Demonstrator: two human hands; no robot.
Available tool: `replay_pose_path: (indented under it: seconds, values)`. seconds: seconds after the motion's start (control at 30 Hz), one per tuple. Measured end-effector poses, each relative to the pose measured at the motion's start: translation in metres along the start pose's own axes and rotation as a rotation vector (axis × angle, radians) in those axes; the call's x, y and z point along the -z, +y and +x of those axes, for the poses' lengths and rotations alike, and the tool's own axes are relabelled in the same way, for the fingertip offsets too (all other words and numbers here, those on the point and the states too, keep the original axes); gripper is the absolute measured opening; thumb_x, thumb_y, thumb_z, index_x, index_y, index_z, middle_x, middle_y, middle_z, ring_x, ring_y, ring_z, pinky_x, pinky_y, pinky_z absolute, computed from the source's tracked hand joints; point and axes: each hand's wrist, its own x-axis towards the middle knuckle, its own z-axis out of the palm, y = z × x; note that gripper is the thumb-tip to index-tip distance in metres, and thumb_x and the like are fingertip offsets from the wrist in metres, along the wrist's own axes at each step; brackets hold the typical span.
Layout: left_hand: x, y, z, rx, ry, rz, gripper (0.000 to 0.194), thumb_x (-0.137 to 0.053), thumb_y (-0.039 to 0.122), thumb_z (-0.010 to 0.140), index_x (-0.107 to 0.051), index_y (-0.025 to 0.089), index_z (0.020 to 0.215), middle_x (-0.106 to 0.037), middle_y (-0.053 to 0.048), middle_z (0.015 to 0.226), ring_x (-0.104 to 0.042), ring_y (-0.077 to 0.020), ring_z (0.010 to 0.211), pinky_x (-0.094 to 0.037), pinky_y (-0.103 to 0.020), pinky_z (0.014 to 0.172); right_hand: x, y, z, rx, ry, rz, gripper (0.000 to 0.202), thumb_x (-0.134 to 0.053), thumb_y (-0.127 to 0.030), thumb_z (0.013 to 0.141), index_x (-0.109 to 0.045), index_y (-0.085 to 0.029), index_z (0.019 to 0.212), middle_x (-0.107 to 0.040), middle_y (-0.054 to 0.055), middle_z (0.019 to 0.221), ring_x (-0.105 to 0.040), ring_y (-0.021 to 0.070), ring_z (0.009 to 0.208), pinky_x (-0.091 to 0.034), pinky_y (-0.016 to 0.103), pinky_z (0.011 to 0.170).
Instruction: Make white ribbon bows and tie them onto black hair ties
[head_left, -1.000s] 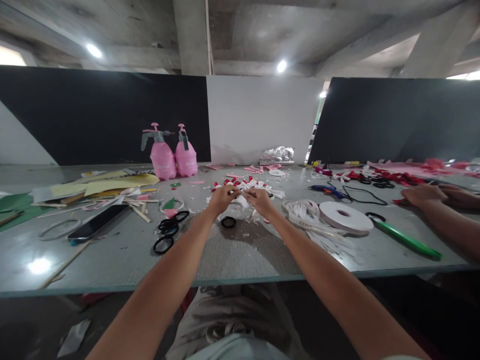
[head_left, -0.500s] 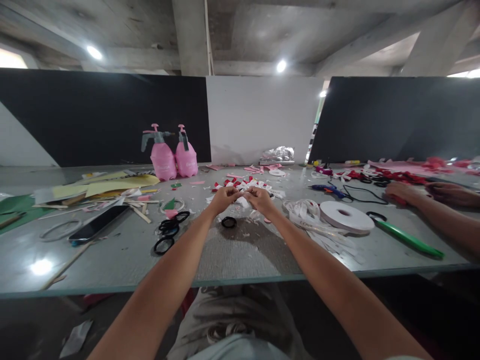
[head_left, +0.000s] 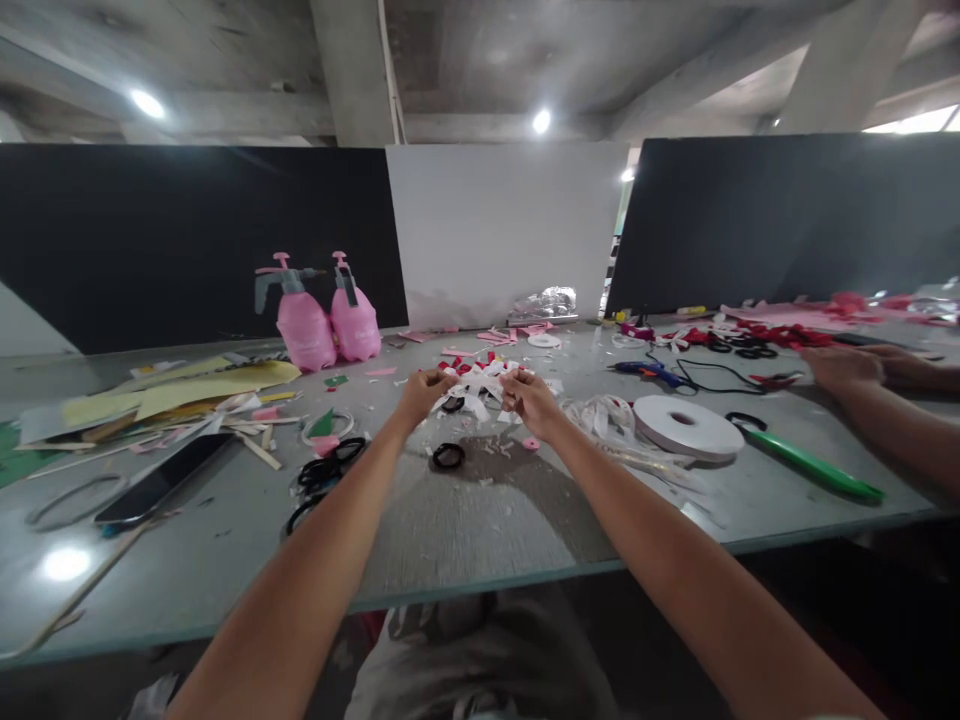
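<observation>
A white ribbon stretches between my two hands, above the table. My left hand pinches its left end between thumb and fingers. The other end is pinched in my right hand. Just behind the ribbon lies a pile of red and white ribbon pieces, partly hidden by it. A black hair tie lies on the table in front of my left hand. Small white scraps and a pink piece are scattered below my right hand.
To the right are a white ribbon spool, loose printed ribbon, a blue glue gun and a green tool. Another person's hand is beyond. On the left lie black scissors, a phone and pink spray bottles.
My hands have moved apart, and the white ribbon now spans the space between them. The view has shifted slightly to the right. The other person's hand has moved a little.
</observation>
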Motion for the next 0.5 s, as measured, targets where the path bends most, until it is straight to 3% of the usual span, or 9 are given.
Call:
replay_pose_path:
  seconds: [0.23, 0.4, 0.5]
  values:
    - [0.037, 0.009, 0.055, -0.051, 0.029, 0.021, 0.040, -0.069, 0.052, 0.066, -0.061, 0.013, 0.065, -0.044, 0.004, 0.055, -0.033, -0.0066, 0.051, -0.025, -0.022, 0.050, -0.003, -0.029, 0.007, -0.104, -0.142, -0.050, 0.037, -0.071, -0.049, 0.069, -0.050, -0.017, 0.069, -0.053, -0.003, 0.062, -0.046, 0.0074, 0.047, -0.040, 0.023, 0.047]
    - [0.070, 0.023, 0.075, -0.025, -0.073, 0.070, 0.039, -0.063, 0.053, 0.072, -0.063, 0.014, 0.070, -0.040, 0.004, 0.053, -0.033, -0.0072, 0.050, -0.025, -0.021, 0.049, 0.006, -0.060, 0.020, -0.107, -0.116, -0.216, 0.039, -0.073, -0.048, 0.068, -0.048, -0.017, 0.067, -0.041, -0.007, 0.052, -0.038, 0.0055, 0.044, -0.032, 0.021, 0.045]
    - [0.088, 0.029, 0.079, -0.036, -0.109, 0.177, 0.037, -0.065, 0.051, 0.071, -0.066, 0.014, 0.075, -0.048, 0.003, 0.058, -0.037, -0.0079, 0.054, -0.029, -0.020, 0.051, 0.023, -0.074, 0.022, -0.201, -0.114, -0.350, 0.037, -0.073, -0.047, 0.069, -0.053, -0.016, 0.070, -0.035, -0.008, 0.050, -0.030, 0.0038, 0.041, -0.025, 0.020, 0.041]
